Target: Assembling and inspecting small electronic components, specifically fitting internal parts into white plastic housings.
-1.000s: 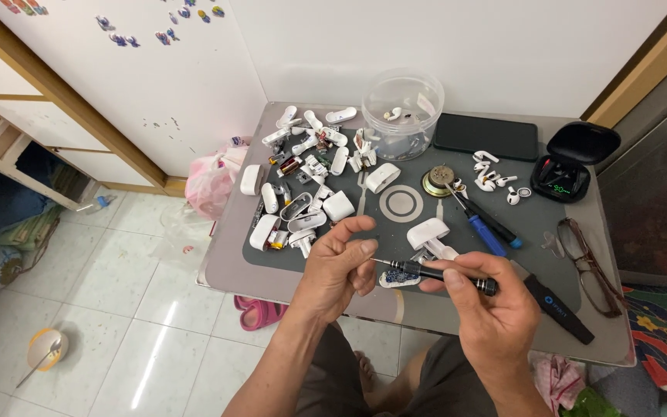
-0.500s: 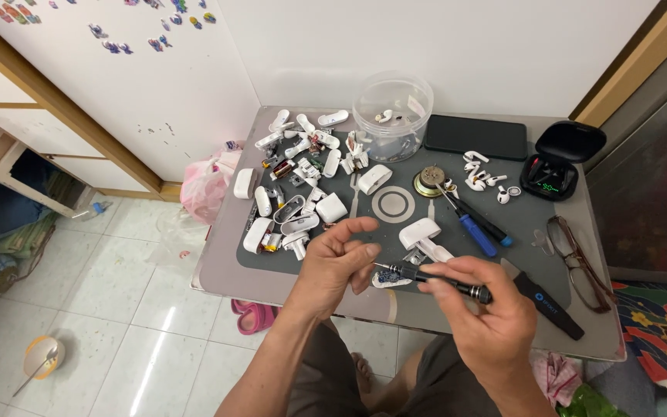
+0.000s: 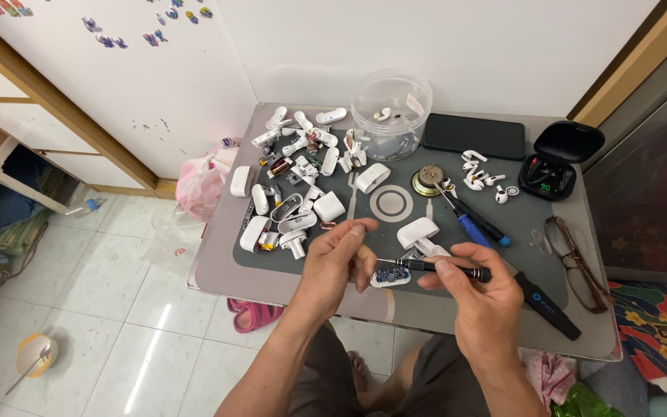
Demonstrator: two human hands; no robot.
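My left hand point(image 3: 333, 266) pinches a small white part with a blue circuit board point(image 3: 390, 276) just above the dark grey work mat point(image 3: 503, 259). My right hand point(image 3: 476, 297) grips a thin black screwdriver point(image 3: 434, 266) whose tip points left at that board. Both hands hover over the mat's near edge. An opened white earbud case point(image 3: 418, 232) lies just behind them.
Several white case shells and parts point(image 3: 295, 181) litter the mat's left half. A clear round tub point(image 3: 391, 116), a black phone point(image 3: 474, 137), a black earbud case point(image 3: 557, 162), loose earbuds point(image 3: 480, 174), a blue-handled tool point(image 3: 479, 229), a black tool point(image 3: 548, 305) and glasses point(image 3: 573, 259) sit behind and to the right.
The view has shifted slightly. My hands stay together on the board and screwdriver, with only a small adjustment of the fingers.
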